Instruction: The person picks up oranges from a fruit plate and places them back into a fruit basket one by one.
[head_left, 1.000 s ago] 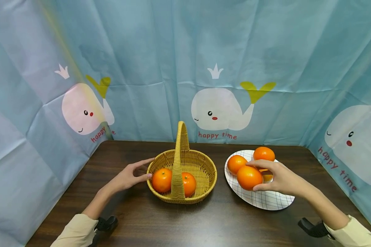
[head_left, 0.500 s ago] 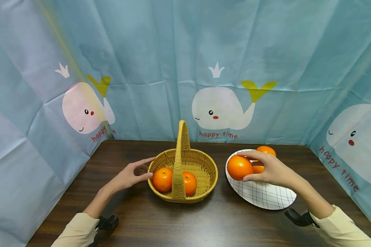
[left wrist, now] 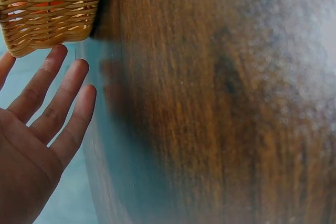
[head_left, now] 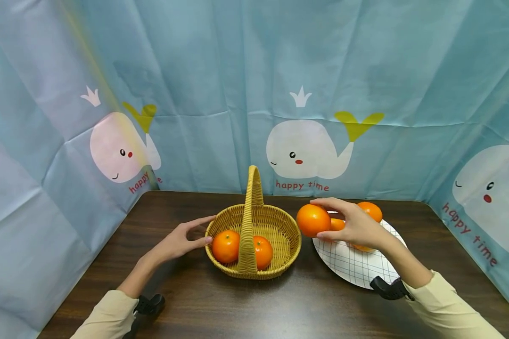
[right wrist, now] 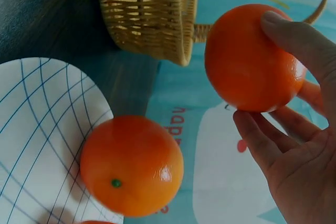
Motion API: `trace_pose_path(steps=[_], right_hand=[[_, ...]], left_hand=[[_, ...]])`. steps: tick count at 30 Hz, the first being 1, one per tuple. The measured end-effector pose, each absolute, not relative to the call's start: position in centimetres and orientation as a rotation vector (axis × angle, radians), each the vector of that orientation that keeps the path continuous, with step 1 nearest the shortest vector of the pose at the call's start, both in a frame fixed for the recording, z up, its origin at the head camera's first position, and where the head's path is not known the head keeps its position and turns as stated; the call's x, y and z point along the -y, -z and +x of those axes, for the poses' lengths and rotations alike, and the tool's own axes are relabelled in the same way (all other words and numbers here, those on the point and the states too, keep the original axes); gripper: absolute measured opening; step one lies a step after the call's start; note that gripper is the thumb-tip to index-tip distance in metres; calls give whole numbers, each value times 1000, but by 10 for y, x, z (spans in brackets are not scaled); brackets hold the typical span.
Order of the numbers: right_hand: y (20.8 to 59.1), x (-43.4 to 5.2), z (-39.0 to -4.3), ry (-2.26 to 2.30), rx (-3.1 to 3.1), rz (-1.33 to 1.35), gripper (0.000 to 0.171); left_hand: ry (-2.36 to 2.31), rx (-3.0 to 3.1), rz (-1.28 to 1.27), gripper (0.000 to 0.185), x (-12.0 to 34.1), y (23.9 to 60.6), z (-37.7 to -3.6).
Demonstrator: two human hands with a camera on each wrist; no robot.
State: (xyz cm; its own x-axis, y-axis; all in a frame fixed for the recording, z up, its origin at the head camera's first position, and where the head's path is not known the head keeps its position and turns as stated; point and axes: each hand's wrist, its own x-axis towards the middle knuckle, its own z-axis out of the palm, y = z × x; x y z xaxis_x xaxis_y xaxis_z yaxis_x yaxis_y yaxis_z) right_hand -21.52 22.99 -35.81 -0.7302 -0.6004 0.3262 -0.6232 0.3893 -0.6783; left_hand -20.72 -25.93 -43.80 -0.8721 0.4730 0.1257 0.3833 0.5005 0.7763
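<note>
Holding orange before "happy time" lettering

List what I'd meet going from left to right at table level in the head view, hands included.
Left hand → wicker basket → held orange fruit → right hand.

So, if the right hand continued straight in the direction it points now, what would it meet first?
Probably the basket, on its right side; the orange that the right hand holds would touch it first. The height is unclear, so it could also pass above, toward the handle.
</note>
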Motion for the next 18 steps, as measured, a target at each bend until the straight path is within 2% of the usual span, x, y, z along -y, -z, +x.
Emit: trace_pose_path(steps=[18], right_hand=[[367,-183,-230,-1270,2556,1311,71]], left_hand=[[-1296,-2646,746,60,259,437,-207]])
